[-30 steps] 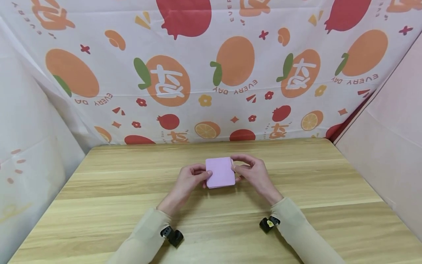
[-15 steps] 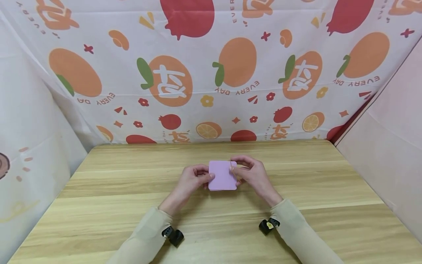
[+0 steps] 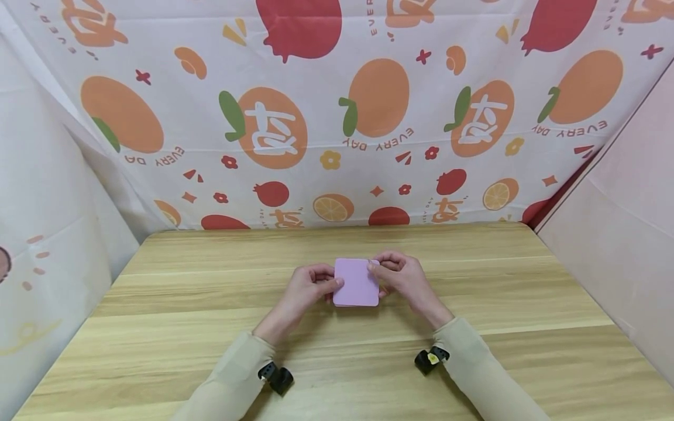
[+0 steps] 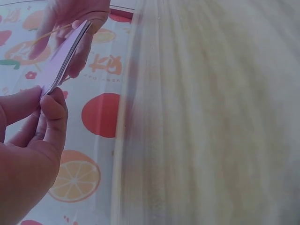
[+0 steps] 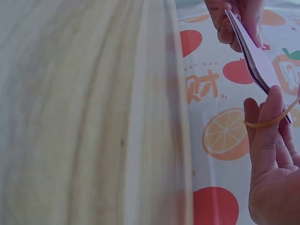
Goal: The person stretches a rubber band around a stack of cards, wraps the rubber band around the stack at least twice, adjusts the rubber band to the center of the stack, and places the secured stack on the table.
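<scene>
A stack of square pink-purple cards [image 3: 357,283] with rounded corners is held up over the table between both hands. My left hand [image 3: 305,286] pinches its left edge, thumb on the front face and curled fingers behind. In the left wrist view the stack [image 4: 65,61] shows several thin layers from the side. At the opposite edge is my right hand [image 3: 409,280], its thumb at the upper right corner. A thin tan rubber band [image 5: 266,124] is looped over its fingers and stretched toward the thumb, spanning the end of the stack.
A light wood-grain table [image 3: 210,327] lies beneath the hands. Behind it hangs a white cloth printed with fruit [image 3: 316,128], with pale cloth sides [image 3: 52,193] at left and right. Black wrist cameras [image 3: 276,377] are strapped over the beige sleeves [image 3: 231,368].
The stack has shifted slightly right and toward the person, its front now squarer to the head view. The right thumb and the rubber band have moved farther over its right edge.
</scene>
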A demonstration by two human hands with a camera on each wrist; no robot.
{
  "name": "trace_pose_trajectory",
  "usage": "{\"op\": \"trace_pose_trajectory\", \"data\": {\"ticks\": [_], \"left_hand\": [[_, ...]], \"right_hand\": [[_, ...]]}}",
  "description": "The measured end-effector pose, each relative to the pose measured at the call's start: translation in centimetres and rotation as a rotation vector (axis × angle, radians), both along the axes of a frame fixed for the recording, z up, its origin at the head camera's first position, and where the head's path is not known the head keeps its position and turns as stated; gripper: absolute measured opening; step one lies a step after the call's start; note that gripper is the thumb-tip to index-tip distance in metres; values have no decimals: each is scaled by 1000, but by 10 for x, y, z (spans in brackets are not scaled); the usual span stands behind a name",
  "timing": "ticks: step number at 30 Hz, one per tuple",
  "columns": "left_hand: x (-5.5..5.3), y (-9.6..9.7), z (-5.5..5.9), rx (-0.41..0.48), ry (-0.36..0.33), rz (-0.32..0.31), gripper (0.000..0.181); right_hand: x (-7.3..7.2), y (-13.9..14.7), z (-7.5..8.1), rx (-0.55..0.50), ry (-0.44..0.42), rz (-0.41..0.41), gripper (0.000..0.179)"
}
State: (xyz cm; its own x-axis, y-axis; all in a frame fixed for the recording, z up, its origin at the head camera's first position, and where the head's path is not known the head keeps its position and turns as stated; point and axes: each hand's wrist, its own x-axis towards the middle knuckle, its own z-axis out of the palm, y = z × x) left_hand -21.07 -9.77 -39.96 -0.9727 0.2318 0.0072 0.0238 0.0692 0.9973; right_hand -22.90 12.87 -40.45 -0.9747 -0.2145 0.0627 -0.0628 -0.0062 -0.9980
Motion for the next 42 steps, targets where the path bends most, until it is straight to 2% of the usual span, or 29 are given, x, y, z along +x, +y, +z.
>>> {"op": "trace_pose_trajectory", "data": {"ticks": [5,14,20,27,32,42], "left_hand": [[1,-1,0,-9,0,1,15],[0,-2,-1,-11,-12,23,12],[0,-4,0,6,-4,35,14],[-1,-3,0,45,3,104,11],[-1,-3,5,62,-5,162,7],[-5,-9,14,121,46,239,4]], "right_hand": [[0,1,1,12,-21,18,35],[1,4,7,53,10,48,39],[1,3,3,72,23,66,44],[3,-1,0,79,39,80,45],[8,-5,3,71,40,97,44],[13,-11,2,-2,-24,154,34]]}}
